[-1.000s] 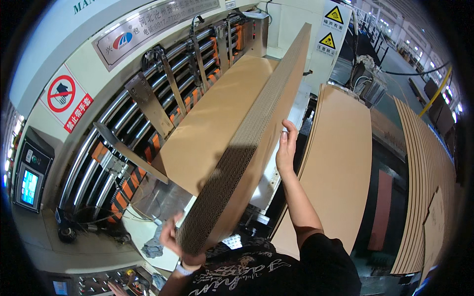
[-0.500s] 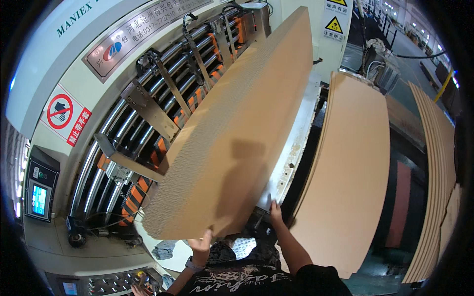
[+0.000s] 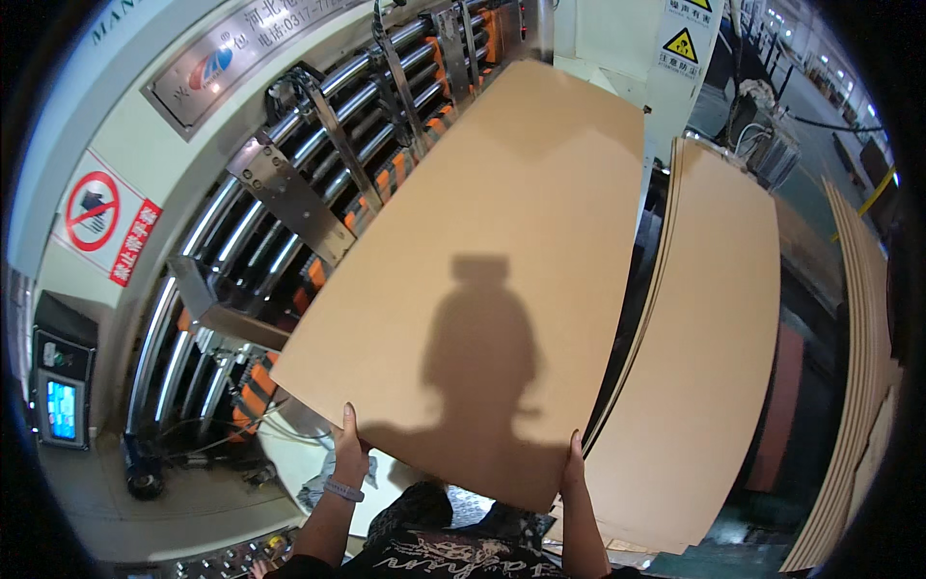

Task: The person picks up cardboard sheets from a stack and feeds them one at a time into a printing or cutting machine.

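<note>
1. Left hand (image 3: pixel 351 459) pinches the near-left edge of the large cardboard sheet (image 3: pixel 540 227), its thumb laid up over the rim; I cannot see its fingers, which go under the board.
2. On the other side I have the right hand (image 3: pixel 574 473) on the same board, close to its near-right corner, gripping the edge with the thumb up and the fingers hidden.
3. The board sits between both hands, its top face toward me, reaching away from the person's body along the machine; how many layers lie beneath it I cannot tell.
4. A dark shadow (image 3: pixel 477 347) of a head and shoulders falls across its near half.
5. Left of the board I see shiny rollers (image 3: pixel 224 253), orange-and-black striped bands (image 3: pixel 258 388) and a flat metal arm (image 3: pixel 294 206), with a lit screen (image 3: pixel 62 408) farther left.
6. Near the left hand, which has a wristband (image 3: pixel 344 491) behind it, a grey cloth (image 3: pixel 316 482) lies crumpled.
7. To the right, past a dark gap, I see a cardboard stack (image 3: pixel 714 338); well beyond it, more boards (image 3: pixel 858 338) stand at the far right.
</note>
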Motion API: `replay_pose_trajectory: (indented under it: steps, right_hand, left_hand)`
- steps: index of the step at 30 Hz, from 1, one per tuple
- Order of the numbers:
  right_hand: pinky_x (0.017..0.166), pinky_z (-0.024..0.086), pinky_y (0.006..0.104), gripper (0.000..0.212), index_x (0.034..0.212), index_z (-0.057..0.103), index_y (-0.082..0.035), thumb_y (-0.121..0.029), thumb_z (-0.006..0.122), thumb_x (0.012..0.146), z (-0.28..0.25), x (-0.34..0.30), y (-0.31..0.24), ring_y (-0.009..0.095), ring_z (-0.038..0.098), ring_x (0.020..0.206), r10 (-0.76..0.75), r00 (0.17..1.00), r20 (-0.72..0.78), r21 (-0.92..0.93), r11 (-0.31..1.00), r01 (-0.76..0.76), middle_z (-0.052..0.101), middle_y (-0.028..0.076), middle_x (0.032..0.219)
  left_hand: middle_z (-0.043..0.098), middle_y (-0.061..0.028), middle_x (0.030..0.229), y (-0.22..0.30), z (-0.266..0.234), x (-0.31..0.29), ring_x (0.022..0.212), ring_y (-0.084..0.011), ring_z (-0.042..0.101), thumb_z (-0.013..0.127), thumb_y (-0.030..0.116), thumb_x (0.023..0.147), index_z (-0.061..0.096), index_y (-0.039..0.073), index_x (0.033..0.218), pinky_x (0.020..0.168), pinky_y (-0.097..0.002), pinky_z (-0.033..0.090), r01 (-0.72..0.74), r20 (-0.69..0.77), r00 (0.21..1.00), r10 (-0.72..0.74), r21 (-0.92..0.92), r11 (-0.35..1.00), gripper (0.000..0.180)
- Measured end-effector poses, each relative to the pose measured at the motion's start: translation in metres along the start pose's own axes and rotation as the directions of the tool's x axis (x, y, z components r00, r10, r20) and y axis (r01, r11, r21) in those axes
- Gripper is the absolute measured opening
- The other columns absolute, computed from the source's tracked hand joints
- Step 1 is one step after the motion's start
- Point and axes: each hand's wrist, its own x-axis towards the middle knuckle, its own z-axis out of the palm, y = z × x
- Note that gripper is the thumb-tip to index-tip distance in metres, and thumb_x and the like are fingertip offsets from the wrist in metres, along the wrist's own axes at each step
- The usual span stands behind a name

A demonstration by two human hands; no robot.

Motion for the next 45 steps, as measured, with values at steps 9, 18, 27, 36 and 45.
replay_pose_trajectory:
  steps: [9, 18, 27, 36, 45]
  right_hand:
    - [0.108, 0.014, 0.0348, 0.078, 0.137, 0.025, -0.001, -0.055, 0.045, 0.085, 0.044, -0.038, -0.065, 0.025, 0.020, 0.132, -0.255, 0.956, -0.146, -0.467, 0.870, 0.161, 0.024, 0.016, 0.142]
    - [0.095, 0.038, 0.0364, 0.075, 0.130, 0.036, -0.001, -0.058, 0.045, 0.083, 0.190, 0.005, -0.138, 0.024, 0.046, 0.114, -0.132, 0.989, -0.065, -0.309, 0.945, 0.106, 0.045, 0.014, 0.127]
    - [0.090, 0.038, 0.0359, 0.056, 0.123, 0.039, 0.002, -0.041, 0.046, 0.089, 0.301, 0.036, -0.017, 0.024, 0.049, 0.103, -0.239, 0.968, 0.073, -0.101, 0.964, 0.245, 0.051, 0.013, 0.112]
    - [0.088, 0.042, 0.0358, 0.056, 0.124, 0.043, -0.004, -0.048, 0.039, 0.089, 0.330, -0.018, -0.045, 0.021, 0.052, 0.102, -0.272, 0.956, 0.110, 0.027, 0.962, 0.271, 0.053, 0.011, 0.116]
    - [0.084, 0.043, 0.0376, 0.057, 0.118, 0.047, -0.005, -0.053, 0.034, 0.089, 0.318, 0.008, -0.029, 0.022, 0.052, 0.098, -0.362, 0.930, 0.057, -0.034, 0.931, 0.364, 0.055, 0.008, 0.109]
  left_hand:
    - [0.045, -0.0088, 0.121, -0.075, -0.032, 0.038, 0.107, -0.0232, 0.049, 0.047, 0.047, 0.088, 0.030, 0.012, 0.131, 0.086, -0.0390, 0.045, 0.343, 0.050, 0.939, -0.340, -0.222, 0.913, 0.058]
    - [0.048, -0.0092, 0.116, 0.033, 0.020, 0.121, 0.100, -0.0206, 0.052, 0.041, 0.041, 0.091, 0.037, 0.006, 0.125, 0.078, -0.0330, 0.046, 0.054, 0.034, 0.998, -0.047, -0.255, 0.965, 0.049]
    - [0.049, -0.0082, 0.116, 0.041, 0.007, 0.151, 0.106, -0.0226, 0.047, 0.035, 0.041, 0.091, 0.043, 0.006, 0.121, 0.090, -0.0359, 0.037, -0.169, -0.115, 0.986, 0.124, -0.629, 0.759, 0.047]
    - [0.040, -0.0119, 0.125, 0.084, 0.037, 0.113, 0.112, -0.0222, 0.041, 0.038, 0.022, 0.088, 0.027, 0.003, 0.131, 0.092, -0.0351, 0.036, -0.429, -0.225, 0.901, 0.370, -0.348, 0.834, 0.048]
    - [0.047, -0.0129, 0.106, 0.048, 0.019, 0.138, 0.097, -0.0212, 0.047, 0.040, 0.014, 0.086, 0.040, 0.001, 0.111, 0.081, -0.0355, 0.040, -0.464, -0.285, 0.867, 0.410, -0.157, 0.872, 0.029]
